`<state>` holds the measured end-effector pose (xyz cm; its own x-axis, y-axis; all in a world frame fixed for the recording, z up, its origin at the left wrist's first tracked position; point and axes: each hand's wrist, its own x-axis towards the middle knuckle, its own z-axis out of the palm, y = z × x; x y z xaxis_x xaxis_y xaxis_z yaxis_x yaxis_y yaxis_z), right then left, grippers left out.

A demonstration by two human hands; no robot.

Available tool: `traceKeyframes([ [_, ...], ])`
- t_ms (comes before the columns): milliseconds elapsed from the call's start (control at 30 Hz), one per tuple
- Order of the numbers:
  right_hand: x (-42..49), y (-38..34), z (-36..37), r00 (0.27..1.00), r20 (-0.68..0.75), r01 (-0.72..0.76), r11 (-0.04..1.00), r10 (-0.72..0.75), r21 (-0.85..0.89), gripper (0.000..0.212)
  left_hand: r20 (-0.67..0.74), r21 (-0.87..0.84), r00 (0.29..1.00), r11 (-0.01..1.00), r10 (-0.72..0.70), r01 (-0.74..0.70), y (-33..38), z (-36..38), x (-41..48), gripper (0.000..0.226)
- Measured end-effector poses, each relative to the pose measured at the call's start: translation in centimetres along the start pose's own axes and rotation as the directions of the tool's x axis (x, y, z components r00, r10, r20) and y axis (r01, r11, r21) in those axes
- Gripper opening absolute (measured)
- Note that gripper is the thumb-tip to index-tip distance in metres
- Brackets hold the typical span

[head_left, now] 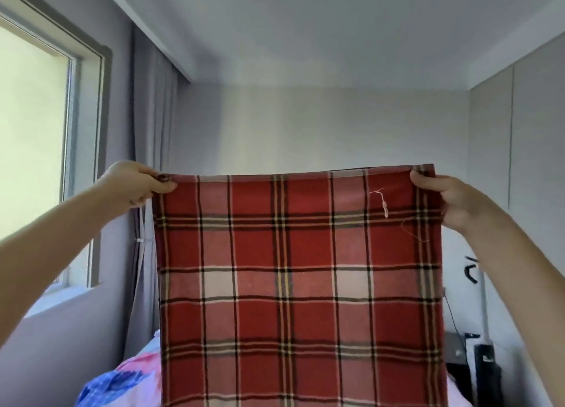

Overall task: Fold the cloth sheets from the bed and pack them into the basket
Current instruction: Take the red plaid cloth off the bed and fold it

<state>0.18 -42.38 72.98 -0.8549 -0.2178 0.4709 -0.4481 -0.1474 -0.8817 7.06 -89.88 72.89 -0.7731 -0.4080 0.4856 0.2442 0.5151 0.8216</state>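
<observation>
The left hand (134, 182) is pinching the top left corner of the red plaid sheet (299, 284), fingers curled tight over the hem. The right hand (443, 199) is gripping the top right corner, thumb in front. The sheet is hanging flat and taut between both raised hands. Below the left hand, pink and blue bedding (122, 382) is lying behind the sheet.

A red plaid cloth sheet (299, 284), crossed with black, cream and yellow stripes, hangs upright and spread flat in the air, its top edge stretched level and taut. It looks doubled over at that edge, though this is hard to tell. Loose pale threads dangle near its upper right corner. Its lower part runs out of view.
</observation>
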Motion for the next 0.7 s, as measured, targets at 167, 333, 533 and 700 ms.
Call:
traceKeyframes([
  [167,5.8,-1.6,-1.0,0.996,-0.004,-0.087,0.994,0.087,-0.065,0.071,0.190,-0.124,0.979,0.988,-0.070,0.095,2.6,-0.6,3.9,0.009],
  [333,13.4,9.5,-0.1,0.962,-0.267,-0.255,0.551,0.060,-0.795,0.033,0.167,0.072,0.932,0.947,-0.321,0.313,-5.5,6.6,9.3,0.016],
  [533,19.0,18.7,1.2,0.827,-0.563,-0.337,0.797,-0.004,-0.501,0.017,-0.128,-0.113,0.969,0.974,-0.212,0.198,-11.3,14.7,14.3,0.013],
  [700,22.5,11.0,2.4,0.761,-0.576,0.382,0.924,-0.297,0.028,0.021,-0.485,-0.335,0.869,0.896,0.101,-0.291,-5.3,13.8,18.8,0.035],
])
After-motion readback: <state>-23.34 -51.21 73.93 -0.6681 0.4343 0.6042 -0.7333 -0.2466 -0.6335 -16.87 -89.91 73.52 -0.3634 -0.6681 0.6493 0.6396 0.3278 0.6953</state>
